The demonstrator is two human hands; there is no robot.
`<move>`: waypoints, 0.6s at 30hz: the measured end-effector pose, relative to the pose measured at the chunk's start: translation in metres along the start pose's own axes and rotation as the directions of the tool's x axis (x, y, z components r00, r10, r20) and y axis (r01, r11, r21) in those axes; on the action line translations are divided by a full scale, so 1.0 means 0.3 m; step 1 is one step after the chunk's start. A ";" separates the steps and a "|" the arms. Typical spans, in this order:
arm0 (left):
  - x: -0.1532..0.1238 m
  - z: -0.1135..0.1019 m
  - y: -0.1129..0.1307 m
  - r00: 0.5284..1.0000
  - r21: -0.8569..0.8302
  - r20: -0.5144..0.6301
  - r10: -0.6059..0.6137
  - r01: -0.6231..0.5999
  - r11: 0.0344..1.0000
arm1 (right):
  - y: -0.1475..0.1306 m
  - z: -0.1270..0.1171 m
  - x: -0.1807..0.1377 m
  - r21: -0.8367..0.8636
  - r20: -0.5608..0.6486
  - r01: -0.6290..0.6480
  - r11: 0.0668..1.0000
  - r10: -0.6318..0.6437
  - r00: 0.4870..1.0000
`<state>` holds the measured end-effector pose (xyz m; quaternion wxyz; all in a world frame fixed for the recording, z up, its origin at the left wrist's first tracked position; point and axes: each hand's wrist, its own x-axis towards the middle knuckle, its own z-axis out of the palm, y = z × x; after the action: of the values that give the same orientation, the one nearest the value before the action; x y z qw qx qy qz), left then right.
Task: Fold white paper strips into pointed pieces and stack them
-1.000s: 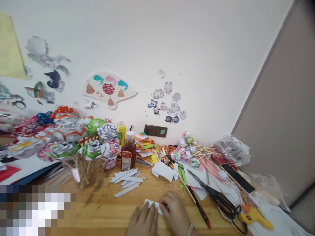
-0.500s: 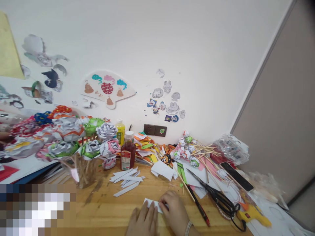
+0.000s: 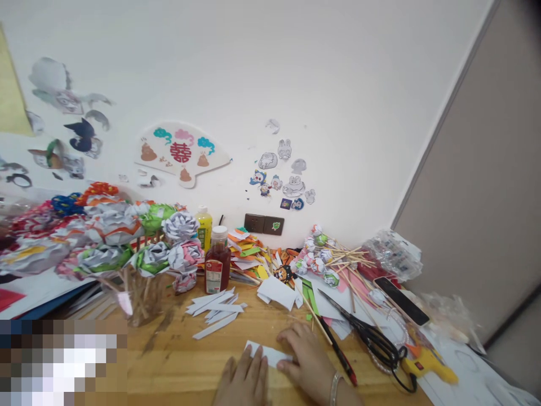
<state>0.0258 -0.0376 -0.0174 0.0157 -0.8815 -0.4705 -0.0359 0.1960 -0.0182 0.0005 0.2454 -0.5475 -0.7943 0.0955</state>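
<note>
A small folded piece of white paper (image 3: 276, 355) lies on the wooden table in front of me. My left hand (image 3: 243, 376) rests flat on its left part, fingers stretched out over it. At the paper's right end is my right hand (image 3: 307, 361), with a bracelet on the wrist. Its thumb and forefinger are apart, and the thumb tip lies by the paper's edge. Just beyond the hands is a loose pile of cut white paper strips (image 3: 217, 307). White paper sheets (image 3: 276, 292) lie behind, to the right of the strips.
Paper flowers (image 3: 154, 256) on sticks stand at the left, beside a red sauce bottle (image 3: 217, 262) and a yellow bottle (image 3: 204, 225). On the right lie scissors (image 3: 372, 338), a red-tipped black pen (image 3: 338, 352), a yellow glue gun (image 3: 429, 365) and a phone (image 3: 401, 301).
My right hand has slid to the right and its fingers have spread, uncovering more of the paper. The left hand keeps its place on it. The view has shifted slightly.
</note>
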 end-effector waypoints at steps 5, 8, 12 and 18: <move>0.003 -0.028 -0.014 0.997 -0.056 0.076 0.007 -0.003 0.998 | 0.038 -0.044 -0.005 0.024 0.078 0.014 1.000 -0.016 0.997; 0.003 -0.037 -0.006 0.994 -0.056 0.084 -0.072 0.077 0.995 | 0.041 -0.048 -0.006 0.007 0.088 0.011 1.000 -0.012 0.996; -0.002 -0.036 -0.005 0.981 0.018 0.008 -0.192 0.192 0.981 | 0.036 -0.042 -0.006 -0.013 0.095 0.012 1.000 -0.010 0.995; 0.009 -0.027 -0.058 0.964 0.132 -0.059 -0.261 0.266 0.955 | 0.045 -0.042 -0.002 -0.037 0.153 -0.010 0.999 0.016 0.988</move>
<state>0.0126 -0.0262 -0.0091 0.0818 -0.8067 -0.5848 -0.0230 0.2135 -0.0151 0.0054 0.1731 -0.5480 -0.8088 0.1245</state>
